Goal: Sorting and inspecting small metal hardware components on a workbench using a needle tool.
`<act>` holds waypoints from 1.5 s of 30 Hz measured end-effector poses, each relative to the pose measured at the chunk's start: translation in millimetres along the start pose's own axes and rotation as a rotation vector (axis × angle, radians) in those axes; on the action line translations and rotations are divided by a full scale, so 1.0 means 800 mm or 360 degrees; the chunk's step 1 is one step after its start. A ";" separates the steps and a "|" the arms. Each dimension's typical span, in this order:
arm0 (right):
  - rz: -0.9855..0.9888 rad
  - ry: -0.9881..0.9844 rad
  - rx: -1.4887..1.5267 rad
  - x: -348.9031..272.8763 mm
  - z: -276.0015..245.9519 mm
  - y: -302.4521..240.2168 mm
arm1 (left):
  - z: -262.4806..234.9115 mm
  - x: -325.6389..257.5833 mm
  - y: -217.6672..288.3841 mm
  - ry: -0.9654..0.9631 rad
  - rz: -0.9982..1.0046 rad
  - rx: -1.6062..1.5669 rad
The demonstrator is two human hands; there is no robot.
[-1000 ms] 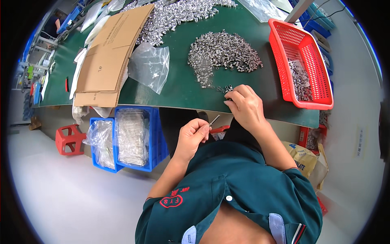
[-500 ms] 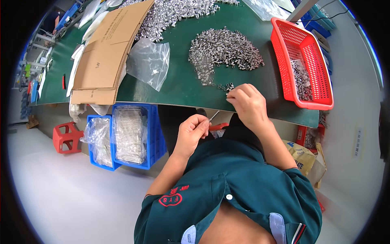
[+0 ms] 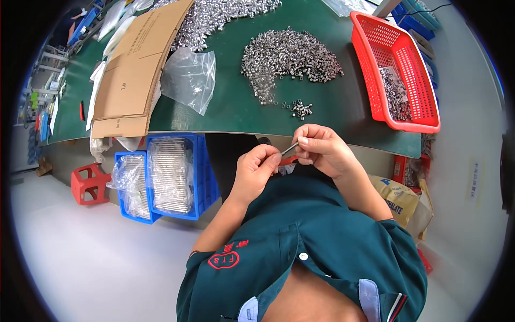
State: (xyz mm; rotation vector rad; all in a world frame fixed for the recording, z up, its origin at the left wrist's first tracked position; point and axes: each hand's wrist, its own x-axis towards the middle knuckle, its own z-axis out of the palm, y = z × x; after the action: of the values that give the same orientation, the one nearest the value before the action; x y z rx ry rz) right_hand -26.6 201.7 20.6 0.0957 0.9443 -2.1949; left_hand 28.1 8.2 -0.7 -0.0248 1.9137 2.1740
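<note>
My left hand [image 3: 259, 170] and my right hand [image 3: 318, 148] meet just below the front edge of the green table [image 3: 230, 112]. Between their fingertips they pinch a thin metal pin [image 3: 290, 148], one hand at each end. On the table beyond them lies a small cluster of metal sleeves [image 3: 300, 108], and farther back a large heap of the same small metal parts [image 3: 287, 56]. Whether a sleeve sits on the pin is too small to tell.
A red plastic basket [image 3: 397, 70] with metal parts stands at the right. Flattened cardboard [image 3: 139, 70] and a clear plastic bag [image 3: 189, 78] lie at the left. Blue crates [image 3: 171, 174] with bagged pins sit under the table, beside a red stool [image 3: 88, 185].
My right hand has drawn back from the small cluster on the table edge toward my left hand, and both now hold the pin together.
</note>
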 end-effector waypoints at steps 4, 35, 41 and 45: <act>0.0097 -0.0047 0.0101 -0.003 -0.001 -0.001 | 0.003 -0.003 0.005 0.0023 0.0122 0.0205; -0.0567 -0.0094 -0.1146 -0.017 0.008 -0.003 | 0.003 -0.002 -0.003 -0.0359 -0.0340 -0.0866; -0.0518 0.0067 -0.1547 -0.015 0.022 0.000 | 0.005 -0.002 0.000 -0.0193 -0.0246 -0.0748; -0.1160 0.0516 -0.2374 0.001 0.017 -0.015 | -0.006 -0.001 -0.005 -0.0108 -0.0146 -0.0737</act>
State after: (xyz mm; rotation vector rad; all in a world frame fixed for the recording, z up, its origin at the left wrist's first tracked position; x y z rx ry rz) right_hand -31.9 197.6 37.4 -0.6960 2.8501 -1.4274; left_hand 28.6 3.4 -4.9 -0.1166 1.3106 2.4656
